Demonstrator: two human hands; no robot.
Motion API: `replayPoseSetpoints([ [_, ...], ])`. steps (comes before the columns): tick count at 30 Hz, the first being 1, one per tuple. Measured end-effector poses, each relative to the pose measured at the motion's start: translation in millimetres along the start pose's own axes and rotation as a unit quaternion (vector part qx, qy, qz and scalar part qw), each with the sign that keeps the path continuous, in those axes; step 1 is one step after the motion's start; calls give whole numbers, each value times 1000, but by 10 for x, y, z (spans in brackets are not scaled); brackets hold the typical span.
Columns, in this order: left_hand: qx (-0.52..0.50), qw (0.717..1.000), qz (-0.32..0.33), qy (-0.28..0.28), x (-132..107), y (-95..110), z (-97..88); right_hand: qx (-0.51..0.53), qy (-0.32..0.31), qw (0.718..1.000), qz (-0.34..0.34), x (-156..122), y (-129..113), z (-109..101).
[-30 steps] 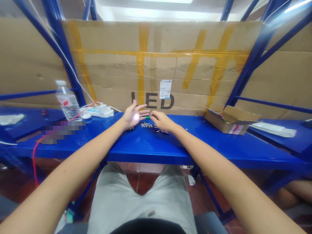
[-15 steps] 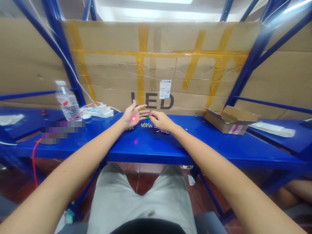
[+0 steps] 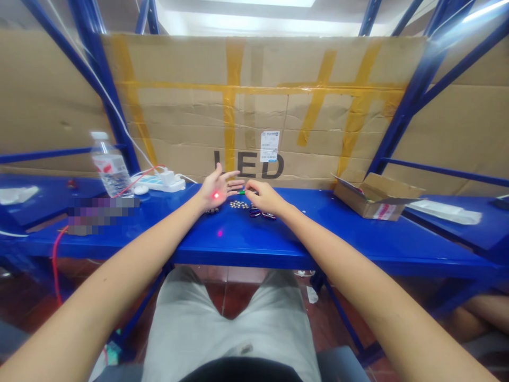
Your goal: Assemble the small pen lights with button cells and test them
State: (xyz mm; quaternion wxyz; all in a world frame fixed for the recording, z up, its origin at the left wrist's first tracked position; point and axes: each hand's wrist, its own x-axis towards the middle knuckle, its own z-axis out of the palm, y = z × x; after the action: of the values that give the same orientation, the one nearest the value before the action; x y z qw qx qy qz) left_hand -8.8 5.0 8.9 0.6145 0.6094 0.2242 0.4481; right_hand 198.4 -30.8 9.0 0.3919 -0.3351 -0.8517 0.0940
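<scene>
My left hand (image 3: pixel 218 190) is held palm up above the blue table, its fingers spread. A bright red light spot lies on its palm. My right hand (image 3: pixel 262 195) is closed around a small green laser pointer (image 3: pixel 242 193), whose tip points at the left palm. Below and between the hands, several small round silvery pieces (image 3: pixel 238 205) lie on the table, perhaps button cells. Several dark, shiny tube-like pieces (image 3: pixel 263 214) lie under my right hand, partly hidden by it. Small dark pieces (image 3: pixel 212 210) sit beside my left wrist.
An open cardboard box (image 3: pixel 377 196) stands on the right. On the left are a water bottle (image 3: pixel 110 165), a white power strip (image 3: pixel 159 181) and a blurred-out object (image 3: pixel 101 215) near a red cable (image 3: pixel 55 265). A large cardboard sheet (image 3: pixel 183 116) rises behind the blue table (image 3: pixel 350 244).
The red spot has shifted slightly left and down on my left palm. Its fainter spot on the table has also moved a little left. Both hands stay nearly still.
</scene>
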Motion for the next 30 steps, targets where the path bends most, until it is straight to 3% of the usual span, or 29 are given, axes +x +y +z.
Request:
replayPoseSetpoints([
  [17,14,1000,12,17,-22,14,18,-24,18,999,22,4,13,-11],
  [22,71,996,27,47,-39,-1,66,-25,29,999,36,22,29,-5],
  [30,220,973,62,38,-5,-86,51,8,8,999,51,28,101,27],
])
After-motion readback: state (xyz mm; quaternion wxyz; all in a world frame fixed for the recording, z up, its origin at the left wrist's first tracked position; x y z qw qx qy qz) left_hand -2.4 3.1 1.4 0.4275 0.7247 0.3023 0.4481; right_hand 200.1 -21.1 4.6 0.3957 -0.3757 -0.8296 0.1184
